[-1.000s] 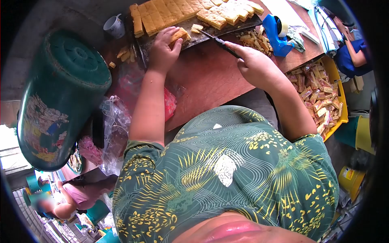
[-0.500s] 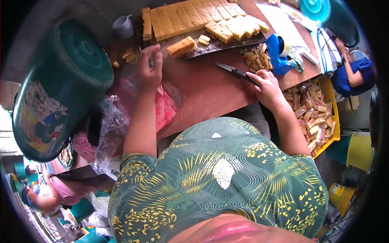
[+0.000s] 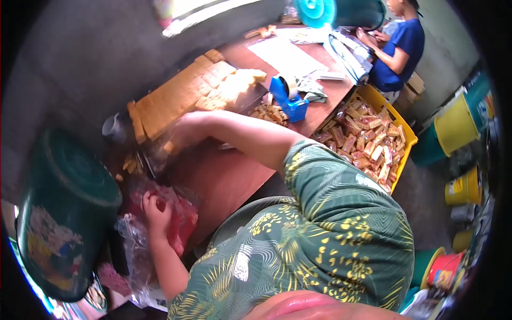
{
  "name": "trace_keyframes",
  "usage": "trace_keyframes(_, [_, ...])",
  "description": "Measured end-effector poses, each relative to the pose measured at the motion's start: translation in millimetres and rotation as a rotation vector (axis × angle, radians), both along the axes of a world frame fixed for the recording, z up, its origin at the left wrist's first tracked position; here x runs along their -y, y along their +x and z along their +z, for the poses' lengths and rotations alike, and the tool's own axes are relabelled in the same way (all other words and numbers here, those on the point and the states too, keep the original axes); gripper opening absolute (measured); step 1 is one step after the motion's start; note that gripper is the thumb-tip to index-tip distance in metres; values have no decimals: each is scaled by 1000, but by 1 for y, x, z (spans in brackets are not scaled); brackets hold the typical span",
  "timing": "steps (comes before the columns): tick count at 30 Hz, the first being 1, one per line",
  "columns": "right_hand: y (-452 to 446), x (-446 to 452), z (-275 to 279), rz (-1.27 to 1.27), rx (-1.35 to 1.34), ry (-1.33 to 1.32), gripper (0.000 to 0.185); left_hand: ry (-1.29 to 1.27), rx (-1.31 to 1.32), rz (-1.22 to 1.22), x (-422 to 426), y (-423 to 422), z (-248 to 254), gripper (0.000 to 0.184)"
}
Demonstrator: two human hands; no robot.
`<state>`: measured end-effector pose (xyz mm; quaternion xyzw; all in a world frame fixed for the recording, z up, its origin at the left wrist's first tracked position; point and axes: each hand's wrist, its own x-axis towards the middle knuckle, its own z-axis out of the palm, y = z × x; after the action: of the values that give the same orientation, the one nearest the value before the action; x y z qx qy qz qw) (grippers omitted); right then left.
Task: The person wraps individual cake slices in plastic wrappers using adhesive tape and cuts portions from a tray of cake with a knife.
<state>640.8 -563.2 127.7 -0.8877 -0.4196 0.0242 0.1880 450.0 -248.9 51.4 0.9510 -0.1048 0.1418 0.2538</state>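
Observation:
My left hand (image 3: 156, 213) is over the red and clear plastic (image 3: 184, 216) at the table's left side, its fingers curled in on the plastic. Blurred by motion, my right hand (image 3: 184, 132) reaches across to the tray's near left part, its fingers closed around a small cake piece (image 3: 168, 146). Behind it lies the large sliced cake (image 3: 173, 101), with paler slices (image 3: 234, 85) stacked at its right end. My right forearm hides part of the tray. The knife is not clearly seen.
A blue tape dispenser (image 3: 290, 101) stands beside crumbled pieces (image 3: 269, 113). Right of the table, a yellow crate (image 3: 408, 130) holds many wrapped pieces. A grey mug (image 3: 113, 128) and a large green bin (image 3: 69, 213) are at left. A person in blue (image 3: 397, 58) works at back right.
My right hand has left the knife and crossed leftward to the cake piece. My left hand has come down from beside the tray onto the plastic. The view has turned toward the right.

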Motion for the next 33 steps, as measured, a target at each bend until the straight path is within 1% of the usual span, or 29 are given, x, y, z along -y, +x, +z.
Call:
trace_keyframes(1, [22,-9,-21,36,11,-30,47,53,-2,-7,-1,-1,4,34])
trace_keyframes(3, [24,-10,-18,25,-10,-92,45,77,-6,-13,3,-4,14,36])
trace_keyframes(4, [5,-8,5,-24,-39,-129,43,83,-13,-10,6,-7,18,37])
trace_keyframes(6, [-17,-2,30,-80,-23,-196,44,17,-50,-4,12,-11,25,39])
trace_keyframes(8, [-26,4,38,-95,76,-247,52,-17,-69,-5,14,-11,26,40])
trace_keyframes(11, [-33,21,17,-243,340,42,51,-30,-68,-21,9,-10,22,41])
trace_keyframes(13, [-48,43,2,-242,300,340,50,-60,-65,-40,4,-11,17,42])
trace_keyframes(14, [-62,57,-3,-242,281,490,50,-30,-37,-44,0,-15,18,42])
trace_keyframes(15, [-87,68,4,-234,124,547,51,0,-6,-54,-3,-20,18,42])
trace_keyframes(16, [-113,75,-2,-238,21,700,54,26,26,-67,-1,-20,19,42])
trace_keyframes(17, [-136,82,-1,-231,-201,728,57,15,8,-51,5,-22,23,41])
trace_keyframes(19, [-174,100,-10,-232,-599,725,56,-7,-41,-6,15,-35,30,39])
trace_keyframes(20, [-183,108,-22,-267,-639,701,57,-14,-6,-1,15,-34,27,34])
trace_keyframes(21, [-188,115,-37,-301,-680,678,57,-30,-34,8,10,-29,23,32])
trace_keyframes(22, [-189,122,-45,-340,-623,754,58,-44,-65,18,2,-24,18,31])
trace_keyframes(23, [-186,125,-47,-367,-628,905,57,-59,-94,28,3,-23,19,30])
trace_keyframes(24, [-176,129,-58,-394,-594,974,57,-101,-113,32,3,-24,21,26])
trace_keyframes(25, [-166,133,-67,-421,-558,1044,57,-82,-100,15,6,-27,24,25])
trace_keyframes(26, [-162,136,-61,-489,-531,1057,56,-61,-88,-1,9,-30,27,23])
trace_keyframes(27, [-158,138,-60,-496,-635,1173,55,-39,-74,-16,11,-33,31,21])
trace_keyframes(28, [-158,139,-56,-490,-659,1243,54,6,-45,-1,18,-37,37,19])
trace_keyframes(30, [-163,140,-51,-434,-748,1395,52,-31,-72,-12,7,-29,26,19])
trace_keyframes(31, [-163,139,-61,-405,-904,1569,48,-50,-90,-11,-1,-26,21,19])
trace_keyframes(33, [-174,145,-62,-303,-1042,1702,42,-126,-127,-26,-13,-22,17,13])
